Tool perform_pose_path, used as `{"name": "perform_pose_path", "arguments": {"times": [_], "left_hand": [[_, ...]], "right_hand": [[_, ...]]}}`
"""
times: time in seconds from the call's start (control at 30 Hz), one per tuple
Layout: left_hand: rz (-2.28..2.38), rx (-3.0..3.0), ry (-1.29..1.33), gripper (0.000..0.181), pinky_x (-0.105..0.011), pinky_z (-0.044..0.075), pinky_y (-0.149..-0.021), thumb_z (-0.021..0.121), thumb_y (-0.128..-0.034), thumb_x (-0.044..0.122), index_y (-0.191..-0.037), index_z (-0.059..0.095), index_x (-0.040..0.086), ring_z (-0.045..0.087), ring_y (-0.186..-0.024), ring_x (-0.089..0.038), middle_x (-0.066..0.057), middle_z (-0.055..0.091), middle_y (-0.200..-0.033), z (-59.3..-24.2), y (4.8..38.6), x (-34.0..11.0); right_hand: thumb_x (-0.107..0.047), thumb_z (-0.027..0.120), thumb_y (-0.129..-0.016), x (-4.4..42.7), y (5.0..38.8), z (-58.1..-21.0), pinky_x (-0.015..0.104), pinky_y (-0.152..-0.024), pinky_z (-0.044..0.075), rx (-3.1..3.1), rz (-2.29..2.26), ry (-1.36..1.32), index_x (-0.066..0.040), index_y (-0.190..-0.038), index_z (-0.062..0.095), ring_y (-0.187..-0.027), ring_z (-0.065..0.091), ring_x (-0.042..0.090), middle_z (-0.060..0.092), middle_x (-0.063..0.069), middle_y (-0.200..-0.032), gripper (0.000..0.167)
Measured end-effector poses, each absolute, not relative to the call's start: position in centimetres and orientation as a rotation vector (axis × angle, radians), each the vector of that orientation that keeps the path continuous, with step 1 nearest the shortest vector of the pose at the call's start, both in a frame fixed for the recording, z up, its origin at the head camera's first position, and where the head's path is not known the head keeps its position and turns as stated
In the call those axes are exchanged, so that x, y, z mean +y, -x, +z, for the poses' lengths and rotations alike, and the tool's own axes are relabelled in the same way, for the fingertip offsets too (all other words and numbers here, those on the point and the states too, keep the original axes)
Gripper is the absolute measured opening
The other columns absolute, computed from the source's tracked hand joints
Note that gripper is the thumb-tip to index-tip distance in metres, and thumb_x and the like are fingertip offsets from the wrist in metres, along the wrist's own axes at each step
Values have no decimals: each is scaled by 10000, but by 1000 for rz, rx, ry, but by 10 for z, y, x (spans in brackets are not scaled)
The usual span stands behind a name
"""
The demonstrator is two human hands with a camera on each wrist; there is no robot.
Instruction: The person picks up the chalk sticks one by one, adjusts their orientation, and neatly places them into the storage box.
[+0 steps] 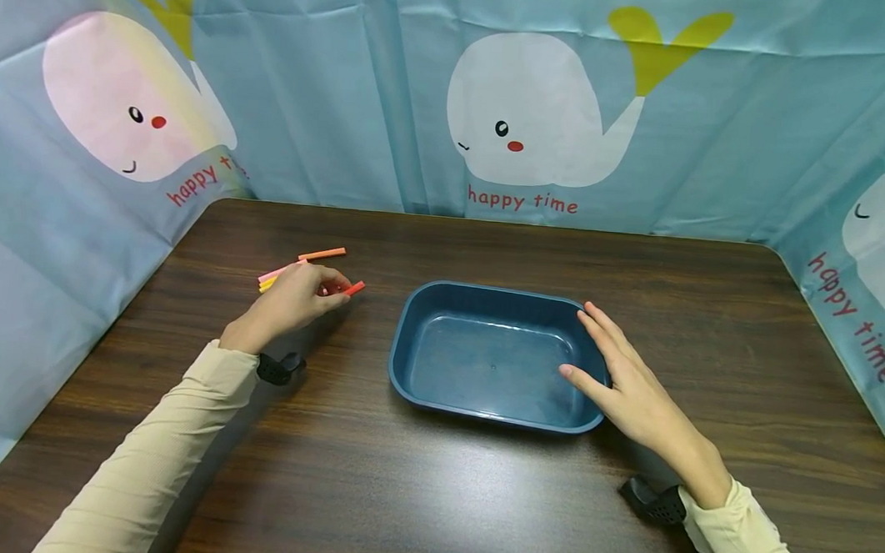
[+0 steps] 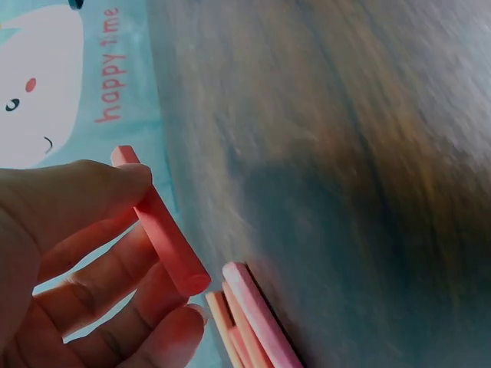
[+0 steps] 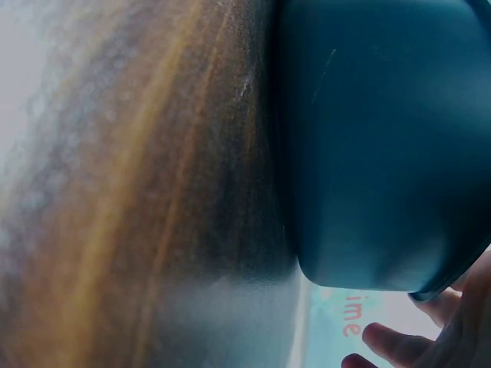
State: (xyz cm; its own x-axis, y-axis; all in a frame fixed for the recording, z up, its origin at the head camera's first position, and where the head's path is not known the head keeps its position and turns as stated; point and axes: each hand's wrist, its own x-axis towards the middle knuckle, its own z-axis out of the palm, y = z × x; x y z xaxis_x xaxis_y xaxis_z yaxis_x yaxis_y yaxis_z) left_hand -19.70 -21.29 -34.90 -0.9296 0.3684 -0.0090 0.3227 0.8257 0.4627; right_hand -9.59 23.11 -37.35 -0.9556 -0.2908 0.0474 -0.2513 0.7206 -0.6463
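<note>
- The red stick (image 1: 356,289) is pinched in the left hand (image 1: 299,296), left of the tray (image 1: 483,370), its long axis slanted toward the tray's far side.
- More sticks (image 1: 323,254) are seen farther left of the tray.
- The red stick is parted from the tray's left rim by a strip of tabletop (image 1: 362,372).
- The right hand (image 1: 642,404), fingers straight, is set at the tray's right rim.

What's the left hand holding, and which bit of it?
A red chalk stick; the left hand pinches it near one end.
</note>
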Motion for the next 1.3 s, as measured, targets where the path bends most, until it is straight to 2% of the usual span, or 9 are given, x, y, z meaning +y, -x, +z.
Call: {"name": "perform_pose_path", "arguments": {"times": [0.4, 0.97, 1.3], "left_hand": [[825, 2890, -560, 183, -244, 420, -552, 697, -921, 114, -1074, 737, 21, 535, -622, -158, -124, 728, -893, -337, 191, -195], [926, 2755, -561, 240, -242, 503, -625, 700, -927, 147, -1147, 724, 57, 632, -728, -163, -129, 744, -968, -315, 183, -165], [1033, 2650, -606, 214, -280, 530, -666, 704, -925, 163, -1123, 741, 91, 657, -750, -145, -40, 755, -911, -307, 183, -150]], "right_hand": [[-433, 600, -974, 232, 95, -374, 690, -1107, 250, 2856, -1064, 446, -208, -1603, 148, -1537, 150, 321, 60, -34, -1683, 807], [-434, 602, -972, 232, 97, -374, 697, -1103, 253, 2857, -1061, 449, -200, -1603, 151, -1532, 162, 328, 62, -27, -1684, 810], [-426, 604, -973, 232, 97, -375, 691, -1106, 252, 2857, -1070, 454, -190, -1602, 158, -1533, 158, 326, 66, -27, -1683, 806]]}}
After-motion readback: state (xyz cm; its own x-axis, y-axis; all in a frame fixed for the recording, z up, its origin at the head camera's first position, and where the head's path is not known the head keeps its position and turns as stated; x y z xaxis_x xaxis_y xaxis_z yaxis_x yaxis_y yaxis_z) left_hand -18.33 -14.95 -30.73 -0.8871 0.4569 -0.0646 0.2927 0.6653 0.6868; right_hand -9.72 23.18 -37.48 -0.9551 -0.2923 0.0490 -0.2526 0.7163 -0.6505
